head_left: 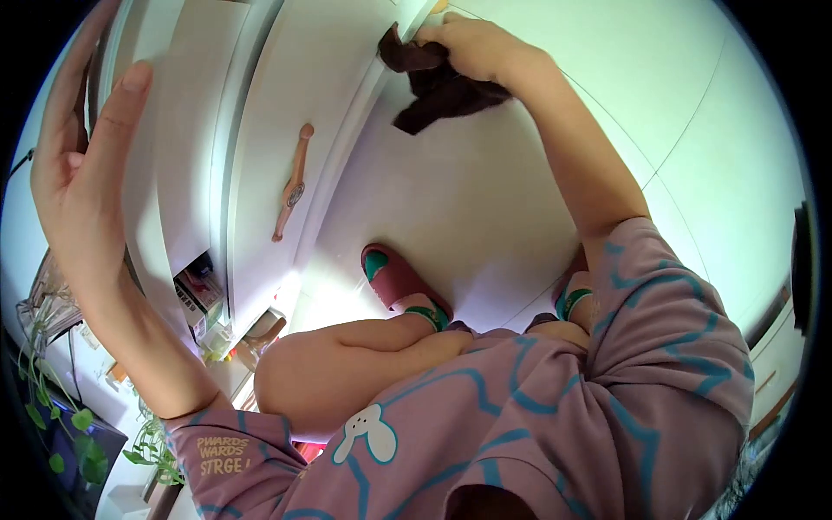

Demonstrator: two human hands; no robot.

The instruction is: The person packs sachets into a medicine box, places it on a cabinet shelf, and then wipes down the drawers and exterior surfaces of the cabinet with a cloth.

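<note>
My right hand (487, 54) is closed on a dark brown cloth (446, 97), close to the bottom edge of a white cabinet (290, 87) near the floor. Part of the cloth hangs loose below the fingers. On the far left, my left hand (82, 186) is raised beside the cabinet's upper part, with its thumb apart from the stretched fingers. Its fingertips run out of view, and I cannot tell whether they touch the cabinet. A wooden handle (295, 184) with a metal centre sits on the cabinet's front, between my two hands.
Light floor tiles (641, 113) stretch out to the right of the cabinet. My feet, in reddish slippers (407, 290), are on the floor below. Boxes or packets (199, 295) show in an opening in the cabinet. A leafy plant (82, 420) hangs at the lower left.
</note>
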